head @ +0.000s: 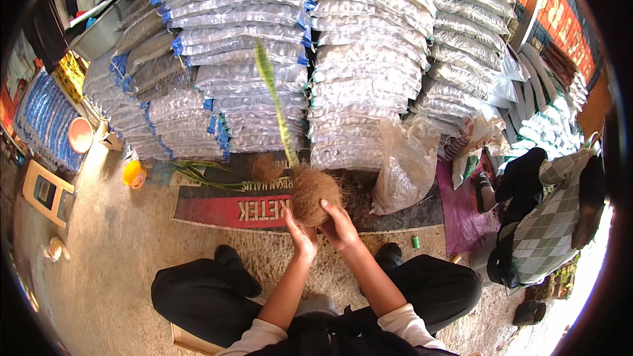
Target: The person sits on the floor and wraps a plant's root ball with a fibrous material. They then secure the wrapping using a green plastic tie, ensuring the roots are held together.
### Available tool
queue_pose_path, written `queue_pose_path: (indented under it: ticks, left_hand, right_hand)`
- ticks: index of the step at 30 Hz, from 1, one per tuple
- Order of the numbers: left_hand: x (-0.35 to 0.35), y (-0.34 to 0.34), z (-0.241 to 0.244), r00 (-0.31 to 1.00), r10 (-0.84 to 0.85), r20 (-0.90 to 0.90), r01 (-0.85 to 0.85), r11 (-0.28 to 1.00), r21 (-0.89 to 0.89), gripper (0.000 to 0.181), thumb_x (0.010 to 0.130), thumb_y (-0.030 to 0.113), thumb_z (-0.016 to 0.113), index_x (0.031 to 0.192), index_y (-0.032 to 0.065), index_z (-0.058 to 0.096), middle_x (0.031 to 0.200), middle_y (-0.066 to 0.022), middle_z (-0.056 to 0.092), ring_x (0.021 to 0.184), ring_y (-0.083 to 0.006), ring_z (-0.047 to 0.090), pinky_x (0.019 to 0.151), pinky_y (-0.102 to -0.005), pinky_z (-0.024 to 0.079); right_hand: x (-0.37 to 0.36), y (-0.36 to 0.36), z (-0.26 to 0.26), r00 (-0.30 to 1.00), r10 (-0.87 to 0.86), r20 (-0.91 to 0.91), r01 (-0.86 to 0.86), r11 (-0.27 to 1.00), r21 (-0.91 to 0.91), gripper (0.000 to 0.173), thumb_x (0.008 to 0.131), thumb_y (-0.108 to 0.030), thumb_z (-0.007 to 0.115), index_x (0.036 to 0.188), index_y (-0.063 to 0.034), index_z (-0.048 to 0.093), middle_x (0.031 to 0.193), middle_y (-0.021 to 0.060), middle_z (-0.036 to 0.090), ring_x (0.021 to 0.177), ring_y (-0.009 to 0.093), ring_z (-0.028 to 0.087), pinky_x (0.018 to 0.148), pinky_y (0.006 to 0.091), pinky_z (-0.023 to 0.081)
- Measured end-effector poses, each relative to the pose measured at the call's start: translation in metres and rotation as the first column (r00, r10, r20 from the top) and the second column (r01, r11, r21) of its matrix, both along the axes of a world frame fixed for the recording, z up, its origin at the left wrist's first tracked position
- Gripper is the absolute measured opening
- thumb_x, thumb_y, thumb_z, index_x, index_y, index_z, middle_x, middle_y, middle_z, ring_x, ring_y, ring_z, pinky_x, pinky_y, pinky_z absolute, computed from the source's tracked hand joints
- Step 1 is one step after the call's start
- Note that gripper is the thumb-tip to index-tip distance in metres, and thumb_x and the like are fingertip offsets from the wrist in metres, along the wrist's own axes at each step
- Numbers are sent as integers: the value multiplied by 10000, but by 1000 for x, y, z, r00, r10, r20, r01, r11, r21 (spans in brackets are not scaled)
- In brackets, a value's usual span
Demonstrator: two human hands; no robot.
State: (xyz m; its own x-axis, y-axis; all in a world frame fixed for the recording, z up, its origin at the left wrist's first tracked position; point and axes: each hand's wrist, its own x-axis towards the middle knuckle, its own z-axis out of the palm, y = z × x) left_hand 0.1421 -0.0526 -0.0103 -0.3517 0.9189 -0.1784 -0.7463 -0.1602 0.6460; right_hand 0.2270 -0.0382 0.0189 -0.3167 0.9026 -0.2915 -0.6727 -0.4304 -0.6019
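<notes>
Between both hands I hold a round ball of brown coconut fibre [315,197], from whose top rises one tall green snake plant leaf [271,84]. My left hand [300,237] cups the ball's lower left side. On its right side my right hand [340,225] presses, with the thumb on the fibre. Just behind to the left, a second, smaller fibre ball [267,167] lies on the black and red printed mat [212,212]. Several long green leaves [207,175] lie by it at the mat's left end.
Tall stacks of filled plastic sacks [366,59] stand behind the mat. A clear plastic bag [405,173] sits on its right part. At left are a yellow container [133,174] and a plastic stool [47,193]. Another person [549,222] sits at right, beside a purple mat [465,212].
</notes>
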Motion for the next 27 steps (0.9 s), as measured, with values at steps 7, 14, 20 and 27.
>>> queue_pose_path:
  ticks: [7, 14, 20, 27]
  left_hand:
    - [-17, 1, 15, 988, 12, 155, -1, 997, -72, 648, 829, 602, 349, 1274, 130, 343, 1212, -86, 435, 1116, -266, 432, 928, -449, 361]
    - [-33, 3, 29, 977, -57, 206, 65, 997, -32, 556, 868, 528, 363, 1208, 91, 411, 1146, -74, 485, 1050, -233, 489, 874, -412, 414]
    - [-35, -2, 15, 956, -193, 220, 187, 981, 46, 512, 902, 466, 311, 1203, 72, 438, 1149, -85, 521, 1044, -232, 514, 903, -382, 407]
    - [-29, -7, 9, 972, -186, 142, 192, 981, -33, 515, 899, 456, 329, 1211, 61, 435, 1163, -88, 509, 1057, -228, 509, 917, -379, 405]
  right_hand:
    - [-16, -10, 18, 969, -62, 241, -8, 961, 276, 573, 729, -98, 707, 1196, 15, 396, 1136, 122, 504, 1072, 212, 481, 908, 334, 399]
    - [-15, -11, 19, 519, -452, 725, -165, 780, 604, 686, 668, -272, 753, 1177, 33, 409, 1270, 226, 342, 1136, 290, 412, 905, 367, 380]
    - [-18, -16, 34, 340, -793, 505, -427, 349, 834, 732, 744, -357, 623, 1297, 9, 314, 1362, 241, 250, 1254, 400, 242, 1018, 479, 189]
    - [-29, -5, 22, 689, -478, 544, -149, 642, 752, 722, 750, -197, 662, 1321, 24, 279, 1308, 185, 367, 1191, 255, 388, 970, 365, 320]
